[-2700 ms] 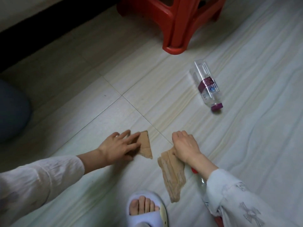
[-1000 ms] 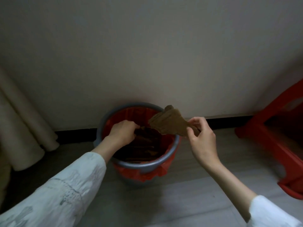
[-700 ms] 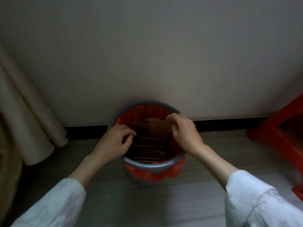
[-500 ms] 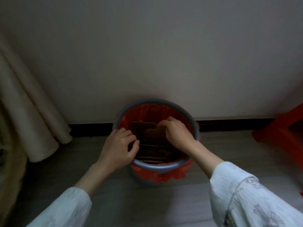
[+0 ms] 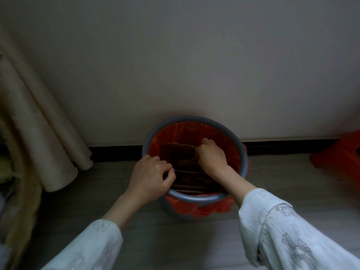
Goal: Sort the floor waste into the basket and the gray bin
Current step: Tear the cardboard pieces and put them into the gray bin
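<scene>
The gray bin (image 5: 206, 199) with a red liner (image 5: 214, 208) stands on the floor against the wall. Several brown cardboard pieces (image 5: 179, 152) stand on edge inside it. My right hand (image 5: 212, 156) reaches down into the bin, its fingers curled on the top of a cardboard piece. My left hand (image 5: 152, 176) hovers over the bin's left rim with thumb and fingers curled together, and I see nothing in them. The basket is out of view.
A beige curtain (image 5: 39, 121) hangs to the floor at the left. Part of a red plastic stool (image 5: 339, 162) shows at the right edge. A black skirting strip (image 5: 115, 153) runs along the wall behind the bin.
Both hands carried cardboard from the floor to the bin. My left hand let its piece go and drew back to the rim. My right hand lowered its piece inside.
</scene>
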The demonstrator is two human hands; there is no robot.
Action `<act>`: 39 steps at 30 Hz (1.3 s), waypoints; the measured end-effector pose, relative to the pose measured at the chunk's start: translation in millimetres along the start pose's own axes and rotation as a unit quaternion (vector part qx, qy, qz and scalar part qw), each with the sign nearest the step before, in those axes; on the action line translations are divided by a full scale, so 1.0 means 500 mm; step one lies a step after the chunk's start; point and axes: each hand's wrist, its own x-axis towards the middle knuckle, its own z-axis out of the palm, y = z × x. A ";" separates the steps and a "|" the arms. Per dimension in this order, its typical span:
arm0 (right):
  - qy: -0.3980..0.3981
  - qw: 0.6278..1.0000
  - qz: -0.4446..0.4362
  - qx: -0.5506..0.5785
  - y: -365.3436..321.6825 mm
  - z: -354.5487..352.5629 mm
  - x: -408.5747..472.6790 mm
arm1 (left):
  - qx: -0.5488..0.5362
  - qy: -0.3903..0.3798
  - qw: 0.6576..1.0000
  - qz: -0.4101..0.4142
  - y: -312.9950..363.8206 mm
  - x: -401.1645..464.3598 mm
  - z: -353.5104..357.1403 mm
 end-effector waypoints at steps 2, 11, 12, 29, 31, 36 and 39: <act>-0.039 0.999 0.004 -0.010 -0.012 0.004 0.006 | 0.001 -0.003 1.000 -0.004 -0.003 0.003 0.000; -0.004 0.971 -0.077 0.225 0.026 -0.045 -0.145 | -0.072 0.046 0.996 0.029 0.003 -0.032 -0.013; -0.019 0.966 -0.106 0.234 0.028 -0.051 -0.166 | -0.076 0.044 0.995 0.054 0.006 -0.044 -0.017; 0.012 0.990 -0.137 0.007 0.181 -0.063 -0.329 | -0.010 -0.066 0.983 0.170 0.179 -0.031 0.034; 0.003 0.994 -0.109 0.015 0.223 -0.067 -0.360 | -0.021 -0.068 0.979 0.192 0.227 -0.011 0.049; -0.014 0.999 -0.023 0.031 0.336 -0.075 -0.472 | -0.047 -0.103 0.959 0.259 0.375 0.021 0.090; -0.021 0.999 0.029 0.035 0.408 -0.080 -0.540 | -0.064 -0.114 0.948 0.290 0.473 0.037 0.118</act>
